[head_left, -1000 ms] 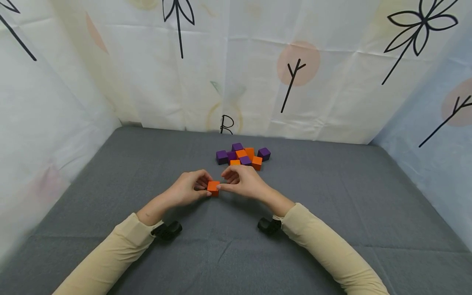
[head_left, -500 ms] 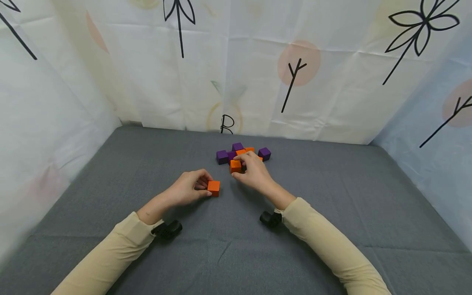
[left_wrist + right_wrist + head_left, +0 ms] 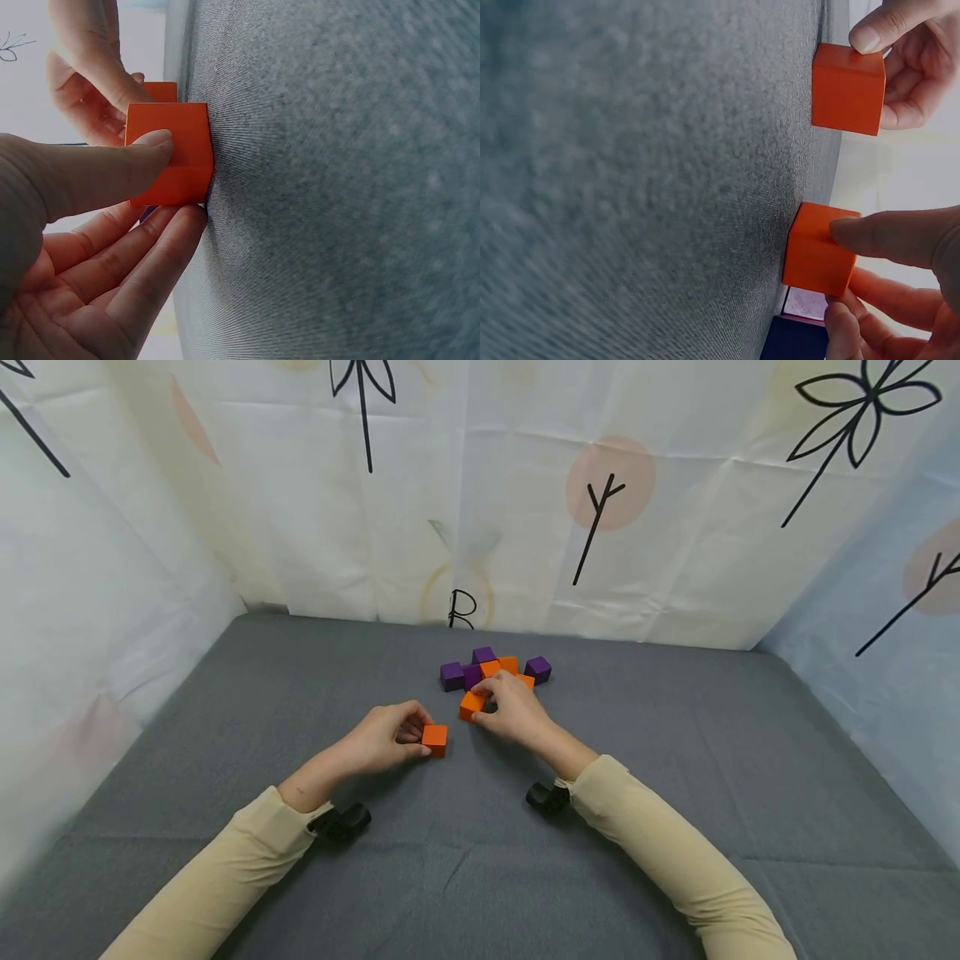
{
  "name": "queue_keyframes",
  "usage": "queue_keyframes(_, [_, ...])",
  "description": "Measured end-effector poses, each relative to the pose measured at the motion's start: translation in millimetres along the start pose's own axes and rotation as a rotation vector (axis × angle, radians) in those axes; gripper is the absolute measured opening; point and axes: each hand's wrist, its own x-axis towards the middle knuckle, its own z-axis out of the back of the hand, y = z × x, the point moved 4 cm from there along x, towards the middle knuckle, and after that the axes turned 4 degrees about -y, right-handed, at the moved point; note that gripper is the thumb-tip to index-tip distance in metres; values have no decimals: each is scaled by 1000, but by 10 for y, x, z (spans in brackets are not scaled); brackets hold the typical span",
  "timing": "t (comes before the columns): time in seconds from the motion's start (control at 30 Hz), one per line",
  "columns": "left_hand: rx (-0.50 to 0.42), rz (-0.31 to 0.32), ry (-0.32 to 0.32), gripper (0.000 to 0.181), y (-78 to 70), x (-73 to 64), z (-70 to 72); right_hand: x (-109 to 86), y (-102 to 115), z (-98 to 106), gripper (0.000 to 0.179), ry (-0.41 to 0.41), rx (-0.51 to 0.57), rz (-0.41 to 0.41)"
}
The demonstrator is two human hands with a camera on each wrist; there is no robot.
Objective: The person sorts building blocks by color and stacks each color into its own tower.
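My left hand (image 3: pixel 381 740) pinches an orange cube (image 3: pixel 434 741) between thumb and fingers at the middle of the table. In the left wrist view the thumb lies on the near face of this cube (image 3: pixel 169 154), fingertips at its side by the cloth. Beyond it to the right, my right hand (image 3: pixel 516 710) holds a second orange cube (image 3: pixel 470 706) by thumb and fingertips at the front of a group of cubes. The right wrist view has this cube (image 3: pixel 821 249) close to the cloth, a short gap from the left hand's cube (image 3: pixel 848 88).
Several purple and orange cubes cluster behind the right hand, among them a purple cube (image 3: pixel 452 676) at the left and another purple cube (image 3: pixel 537 670) at the right. Grey cloth (image 3: pixel 450 877) covers the table. A patterned white curtain (image 3: pixel 510 552) hangs behind it.
My right hand has left the left hand's cube, reached to the group, gripped an orange cube and shifted it slightly left and nearer. The left hand stays on its cube.
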Motion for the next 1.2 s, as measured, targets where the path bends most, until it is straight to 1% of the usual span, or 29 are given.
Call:
queue_keyframes(0.4, [12, 5, 17, 26, -11, 15, 3, -115, 33, -11, 35, 90, 50, 24])
queue_keyframes(0.73, [15, -24, 8, 26, 10, 17, 3, -173, 82, -16, 32, 118, 86, 91])
queue_keyframes(1.0, [9, -18, 7, 26, -1, 15, 4, -226, 114, -12, 33, 167, 114, 123])
queue_keyframes(1.2, [2, -23, 5, 26, 10, 20, 0, -238, 143, -24, 34, 190, 128, 152])
